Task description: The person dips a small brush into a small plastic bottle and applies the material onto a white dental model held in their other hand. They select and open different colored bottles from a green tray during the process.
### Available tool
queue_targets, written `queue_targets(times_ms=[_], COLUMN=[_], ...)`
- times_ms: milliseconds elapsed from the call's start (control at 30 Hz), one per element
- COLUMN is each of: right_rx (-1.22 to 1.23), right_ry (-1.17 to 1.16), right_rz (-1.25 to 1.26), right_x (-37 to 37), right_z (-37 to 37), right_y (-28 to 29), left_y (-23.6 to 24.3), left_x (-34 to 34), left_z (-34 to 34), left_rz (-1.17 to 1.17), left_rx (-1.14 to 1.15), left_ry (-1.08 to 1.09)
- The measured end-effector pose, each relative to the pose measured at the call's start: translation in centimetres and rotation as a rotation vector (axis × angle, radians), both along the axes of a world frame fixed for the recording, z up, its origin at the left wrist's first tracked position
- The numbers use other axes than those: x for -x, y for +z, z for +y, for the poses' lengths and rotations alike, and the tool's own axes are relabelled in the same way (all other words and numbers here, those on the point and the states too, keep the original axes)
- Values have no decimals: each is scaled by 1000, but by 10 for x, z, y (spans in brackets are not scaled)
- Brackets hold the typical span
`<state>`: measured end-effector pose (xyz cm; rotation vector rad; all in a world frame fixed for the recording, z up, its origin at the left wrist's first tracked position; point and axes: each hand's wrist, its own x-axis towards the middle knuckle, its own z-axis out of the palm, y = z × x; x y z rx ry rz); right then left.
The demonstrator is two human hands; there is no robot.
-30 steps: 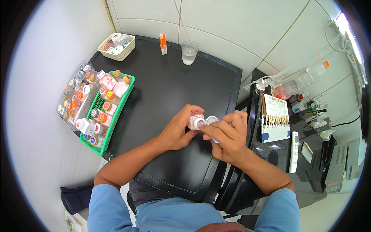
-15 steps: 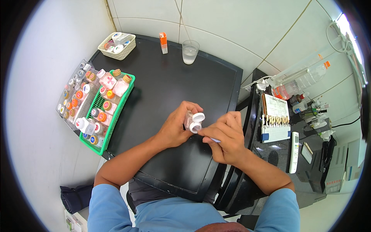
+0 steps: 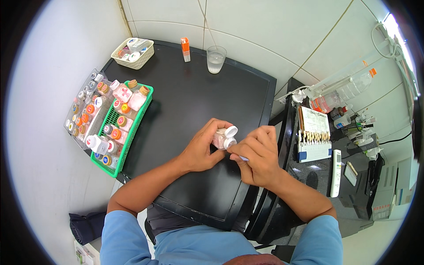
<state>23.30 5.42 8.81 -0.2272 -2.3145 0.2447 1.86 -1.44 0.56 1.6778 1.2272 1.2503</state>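
My left hand (image 3: 202, 150) grips a small clear bottle (image 3: 221, 138) of pinkish contents, tilted toward the right, its white flip lid standing open. My right hand (image 3: 258, 157) is closed on a slim pale-blue tool (image 3: 244, 158), its fingertips beside the bottle's mouth. The tool's tip is hidden or too small to make out. Both hands are over the black tabletop (image 3: 190, 92). To the left of them, a green basket (image 3: 132, 142) holds several capped bottles.
A clear organiser (image 3: 82, 110) of bottles and a cream basket (image 3: 137, 64) stand left. An orange box (image 3: 185, 49) and a glass (image 3: 215, 62) are at the back. The right-hand counter (image 3: 309, 207) carries a shade guide (image 3: 314, 132), remote (image 3: 335, 172), bottles and cables.
The bottle has turned and tilted in my left hand, its mouth now angled rightward. My right hand has shifted slightly, still holding the tool.
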Motion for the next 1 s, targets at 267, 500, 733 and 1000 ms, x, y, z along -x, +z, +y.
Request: queue_targets(times_ms=[267, 500, 733, 1000], right_rx=[30, 76, 37, -1], right_ry=[26, 67, 58, 37], right_rz=[59, 46, 11, -13], right_x=[-2, -3, -1, 4], right_z=[3, -1, -2, 0], right_y=[1, -2, 0, -8], left_y=[-11, -3, -8, -6], left_x=[5, 6, 5, 3], left_z=[8, 6, 7, 3], left_rz=[-325, -98, -48, -104], left_rx=[-26, -113, -175, -90], left_ry=[-26, 74, 139, 105])
